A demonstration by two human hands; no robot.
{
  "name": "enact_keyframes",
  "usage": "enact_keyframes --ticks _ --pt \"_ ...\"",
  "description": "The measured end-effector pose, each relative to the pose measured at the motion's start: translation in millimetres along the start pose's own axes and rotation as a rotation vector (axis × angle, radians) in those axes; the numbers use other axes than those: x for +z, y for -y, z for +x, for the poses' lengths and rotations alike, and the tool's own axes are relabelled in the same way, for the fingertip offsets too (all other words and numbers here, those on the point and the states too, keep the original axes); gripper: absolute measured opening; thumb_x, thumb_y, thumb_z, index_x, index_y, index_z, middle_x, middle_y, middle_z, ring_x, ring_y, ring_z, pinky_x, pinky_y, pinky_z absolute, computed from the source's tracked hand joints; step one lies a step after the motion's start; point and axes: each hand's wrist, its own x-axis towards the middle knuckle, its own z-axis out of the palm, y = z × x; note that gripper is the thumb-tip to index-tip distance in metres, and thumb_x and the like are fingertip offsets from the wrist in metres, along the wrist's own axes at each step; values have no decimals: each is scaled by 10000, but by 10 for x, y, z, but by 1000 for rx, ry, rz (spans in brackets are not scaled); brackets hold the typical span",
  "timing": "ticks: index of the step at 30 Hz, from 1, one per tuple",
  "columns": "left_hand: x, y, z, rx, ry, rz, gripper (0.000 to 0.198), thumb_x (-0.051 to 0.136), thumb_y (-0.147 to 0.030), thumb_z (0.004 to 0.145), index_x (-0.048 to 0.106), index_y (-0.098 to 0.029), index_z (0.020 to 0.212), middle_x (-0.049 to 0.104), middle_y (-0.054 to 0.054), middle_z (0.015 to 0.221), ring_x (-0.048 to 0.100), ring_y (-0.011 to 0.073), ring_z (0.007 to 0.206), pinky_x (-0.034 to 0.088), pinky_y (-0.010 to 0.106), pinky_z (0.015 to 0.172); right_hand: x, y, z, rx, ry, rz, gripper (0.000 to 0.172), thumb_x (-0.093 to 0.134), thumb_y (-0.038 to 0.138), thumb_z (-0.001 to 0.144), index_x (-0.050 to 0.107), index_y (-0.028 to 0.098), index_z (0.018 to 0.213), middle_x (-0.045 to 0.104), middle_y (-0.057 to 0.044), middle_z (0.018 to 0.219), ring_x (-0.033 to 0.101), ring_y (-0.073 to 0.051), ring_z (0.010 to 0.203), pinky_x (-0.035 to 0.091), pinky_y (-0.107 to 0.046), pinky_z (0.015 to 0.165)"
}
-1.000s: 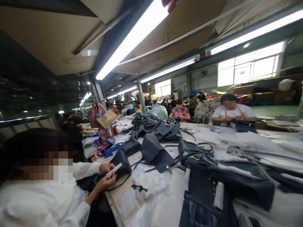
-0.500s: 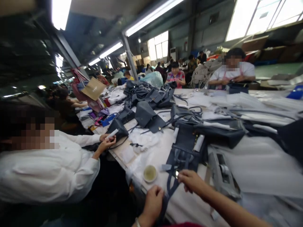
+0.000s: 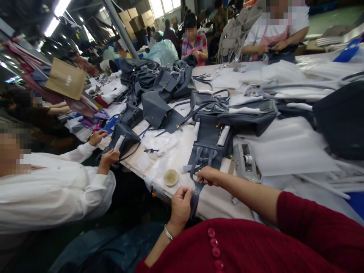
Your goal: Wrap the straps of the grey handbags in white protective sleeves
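Observation:
A dark blue handbag (image 3: 212, 142) lies flat on the white worktable (image 3: 287, 151) in front of me, its long strap (image 3: 196, 189) hanging over the near edge. My left hand (image 3: 180, 204) is closed around the lower end of that strap at the table edge. My right hand (image 3: 209, 176) pinches the same strap higher up, just below the bag. A red sleeve covers my right arm. A small round tin (image 3: 171, 177) sits on the table left of my hands.
A grey tape dispenser (image 3: 245, 161) stands right of the bag. Several more dark bags (image 3: 159, 110) and white foam sheets cover the table. A person in white (image 3: 57, 189) at my left holds a bag (image 3: 122, 138). Other workers sit across the table.
The view has tilted down from the ceiling lights to the table. My two hands came into sight and took hold of the bag's strap. The neighbour keeps handling a bag.

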Motion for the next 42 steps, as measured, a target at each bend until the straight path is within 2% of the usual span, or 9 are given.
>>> enact_keyframes --ticks 3,7,12,17,22,29,35,40,42 --pt "5 -53 -48 42 69 30 242 596 -397 879 675 -168 871 671 28 782 584 160 743 465 253 717 -39 -47 -4 51 71 29 209 591 295 888 568 160 730 603 -27 499 319 -62 281 88 -185 274" --pt "18 -90 -67 75 162 45 214 607 -364 875 695 -169 876 696 41 808 606 169 760 473 264 742 -82 21 -38 28 184 173 226 489 238 941 535 158 735 575 -1 543 268 -33 322 121 -145 297" --pt "16 -10 -6 -34 71 73 214 637 -364 836 712 -164 839 689 29 761 591 163 729 462 264 716 -162 107 -92 -109 203 356 246 499 147 913 447 179 674 344 89 467 237 -36 371 201 -120 338" --pt "29 51 107 -177 2 38 223 662 -377 785 712 -159 775 669 11 699 565 149 671 438 248 641 -174 67 -188 -210 186 399 217 621 160 839 463 181 691 465 41 547 392 -58 455 316 -135 389" --pt "76 77 171 -181 -6 29 210 669 -364 766 709 -158 762 671 12 694 566 146 661 440 244 629 -139 104 -208 -219 165 340 201 581 207 872 486 179 697 472 32 557 374 -64 440 310 -160 389" --pt "122 32 317 -174 -56 13 249 669 -393 766 697 -147 735 652 5 650 534 128 595 429 240 581 -25 95 -118 -339 -39 133 259 696 226 747 477 189 613 415 68 456 298 -57 405 172 -198 372" --pt "297 -41 662 -60 -43 38 236 661 -381 786 701 -150 754 669 33 715 562 144 669 445 248 635 -56 7 -182 -446 -187 -43 276 728 228 651 519 163 484 390 71 446 303 -60 471 184 -217 434" --pt "399 -33 853 -25 -44 55 272 654 -415 797 675 -154 725 645 25 685 548 137 648 432 245 623 -180 -2 -238 -389 -273 11 110 671 234 714 603 173 654 510 51 562 399 -78 519 262 -204 466" --pt "412 -40 891 -24 -63 52 279 653 -423 794 670 -155 719 637 20 676 540 134 635 427 247 616 -218 -61 -233 -304 -291 75 159 620 306 795 561 184 711 478 53 554 364 -73 458 235 -204 428"
